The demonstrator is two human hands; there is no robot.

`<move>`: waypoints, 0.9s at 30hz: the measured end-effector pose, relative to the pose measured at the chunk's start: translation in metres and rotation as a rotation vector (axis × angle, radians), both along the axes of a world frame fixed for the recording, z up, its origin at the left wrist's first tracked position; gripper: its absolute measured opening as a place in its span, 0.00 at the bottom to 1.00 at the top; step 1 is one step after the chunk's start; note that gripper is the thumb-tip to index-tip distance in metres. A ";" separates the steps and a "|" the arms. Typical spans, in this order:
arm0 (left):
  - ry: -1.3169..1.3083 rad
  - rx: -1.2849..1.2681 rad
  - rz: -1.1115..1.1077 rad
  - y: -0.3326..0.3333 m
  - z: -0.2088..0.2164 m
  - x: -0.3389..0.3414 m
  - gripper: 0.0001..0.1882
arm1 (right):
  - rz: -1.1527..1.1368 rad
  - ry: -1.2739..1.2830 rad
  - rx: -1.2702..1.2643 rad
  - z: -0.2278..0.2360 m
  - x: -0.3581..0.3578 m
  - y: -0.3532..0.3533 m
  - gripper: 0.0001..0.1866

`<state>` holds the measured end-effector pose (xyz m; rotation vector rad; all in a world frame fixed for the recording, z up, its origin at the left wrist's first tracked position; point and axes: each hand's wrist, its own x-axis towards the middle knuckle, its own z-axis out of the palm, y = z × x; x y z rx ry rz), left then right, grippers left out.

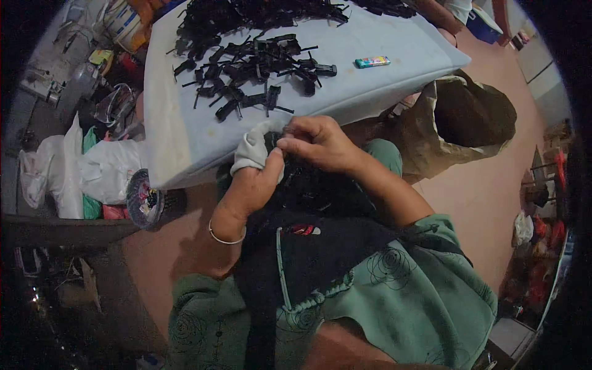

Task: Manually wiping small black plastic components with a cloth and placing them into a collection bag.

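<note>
Just past the near edge of the table, my two hands meet in front of my body. My left hand (256,176), its fingers wrapped in a white cloth or glove (251,150), is closed around a small black plastic part (272,140), mostly hidden by the fingers. From the right, my right hand (317,143) reaches over to it with thumb and fingers pinched together; what they grip is hidden. Beyond them lies a loose pile of black plastic parts (262,71) with thin protruding stems. More dark pieces (308,185) appear below my hands, over my lap.
A pale-covered table (357,92) carries a larger black heap (228,18) and a small colourful packet (372,61). An open brown sack (419,135) stands at right. On the left are white plastic bags (114,172) and a basket (147,200). Another person's arm (439,15) shows at far right.
</note>
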<state>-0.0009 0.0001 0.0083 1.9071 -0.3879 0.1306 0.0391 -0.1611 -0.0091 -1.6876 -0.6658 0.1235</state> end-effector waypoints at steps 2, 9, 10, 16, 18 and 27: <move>0.104 0.002 -0.013 0.001 0.006 0.000 0.15 | 0.000 0.030 0.023 -0.004 -0.001 -0.001 0.10; 0.092 0.023 -0.091 0.001 -0.003 0.001 0.16 | 0.023 0.045 0.019 0.000 -0.009 0.001 0.11; 0.071 0.016 -0.083 0.000 -0.003 0.001 0.16 | 0.006 -0.007 -0.051 0.005 -0.009 0.002 0.12; 0.436 -0.142 -0.032 0.003 0.013 -0.003 0.14 | 0.043 -0.055 -0.084 0.004 -0.009 -0.002 0.14; 0.398 -0.123 -0.028 0.003 0.008 -0.003 0.14 | 0.053 -0.047 -0.144 0.006 -0.009 0.000 0.14; -0.103 0.119 0.083 -0.005 -0.030 -0.001 0.13 | 0.006 0.104 0.005 -0.021 -0.014 0.019 0.15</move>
